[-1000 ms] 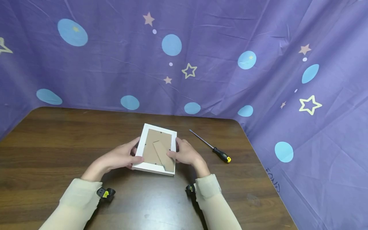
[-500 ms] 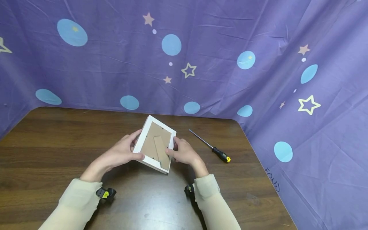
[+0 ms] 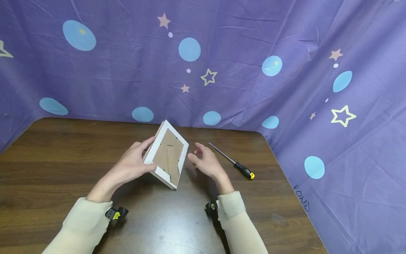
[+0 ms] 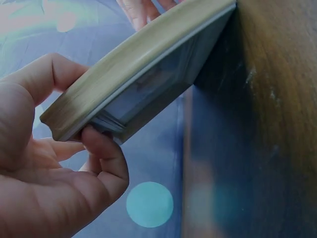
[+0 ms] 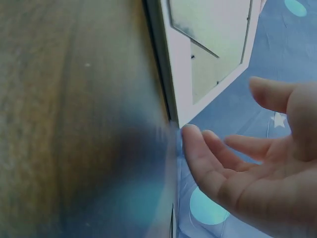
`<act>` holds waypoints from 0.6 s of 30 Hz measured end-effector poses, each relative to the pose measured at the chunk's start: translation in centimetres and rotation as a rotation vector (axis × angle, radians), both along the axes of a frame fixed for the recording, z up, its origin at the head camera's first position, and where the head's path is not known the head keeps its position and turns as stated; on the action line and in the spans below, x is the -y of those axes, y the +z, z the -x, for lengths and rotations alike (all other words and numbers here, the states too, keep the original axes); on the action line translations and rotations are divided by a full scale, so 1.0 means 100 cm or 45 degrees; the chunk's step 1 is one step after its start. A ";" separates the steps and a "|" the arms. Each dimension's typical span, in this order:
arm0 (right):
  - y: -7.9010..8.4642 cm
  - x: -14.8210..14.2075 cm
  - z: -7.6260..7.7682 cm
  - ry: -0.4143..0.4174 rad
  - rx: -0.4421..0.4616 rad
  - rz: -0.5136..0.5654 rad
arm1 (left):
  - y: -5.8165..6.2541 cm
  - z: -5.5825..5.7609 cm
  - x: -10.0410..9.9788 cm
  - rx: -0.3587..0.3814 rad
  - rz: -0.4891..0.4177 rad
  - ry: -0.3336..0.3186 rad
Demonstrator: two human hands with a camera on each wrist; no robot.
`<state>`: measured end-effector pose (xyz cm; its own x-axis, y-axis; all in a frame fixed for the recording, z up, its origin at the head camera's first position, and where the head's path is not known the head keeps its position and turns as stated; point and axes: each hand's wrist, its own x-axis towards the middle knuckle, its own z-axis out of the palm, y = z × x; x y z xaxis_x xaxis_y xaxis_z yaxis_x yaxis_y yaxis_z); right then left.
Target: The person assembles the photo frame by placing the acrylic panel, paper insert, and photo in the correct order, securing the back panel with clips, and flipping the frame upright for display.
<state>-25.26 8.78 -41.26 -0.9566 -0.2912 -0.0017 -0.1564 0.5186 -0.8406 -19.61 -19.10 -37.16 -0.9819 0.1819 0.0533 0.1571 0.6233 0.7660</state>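
Note:
A white picture frame (image 3: 166, 158) stands tilted on the table, its brown backing board and flat easel leg facing me. My left hand (image 3: 130, 164) grips it by the left side, thumb over the back border. Curled fingers of that hand reach round to the glazed front in the left wrist view, where the frame's edge (image 4: 133, 54) looks pale wood. To the right, my right hand (image 3: 207, 163) is off the frame, fingers loosely bent and thumb apart. In the right wrist view its fingertips (image 5: 190, 134) appear close to the frame's lower corner.
On the brown wooden table (image 3: 73, 151) a screwdriver (image 3: 243, 171) with a black and yellow handle lies right of my right hand, shaft pointing away to the left. A purple curtain (image 3: 234, 95) with stars and dots hangs behind the table and along its right side.
The frame has turned and tipped up more steeply, held by my left hand. My right hand has let go of its right side and drawn slightly away.

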 end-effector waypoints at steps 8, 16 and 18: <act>0.011 0.000 0.002 -0.132 0.111 0.383 | 0.008 -0.001 0.000 -0.122 0.070 0.027; 0.014 0.005 0.002 -0.184 0.254 0.639 | 0.013 -0.004 0.000 -0.216 0.074 0.060; 0.015 0.005 0.002 -0.187 0.281 0.675 | 0.015 -0.005 -0.001 -0.236 0.078 0.057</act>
<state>-25.42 8.31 -39.73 -0.9806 -0.1713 -0.0953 0.0929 0.0218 -0.9954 -19.12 -18.99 -35.69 -0.9635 0.1464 0.2241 0.2628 0.6772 0.6872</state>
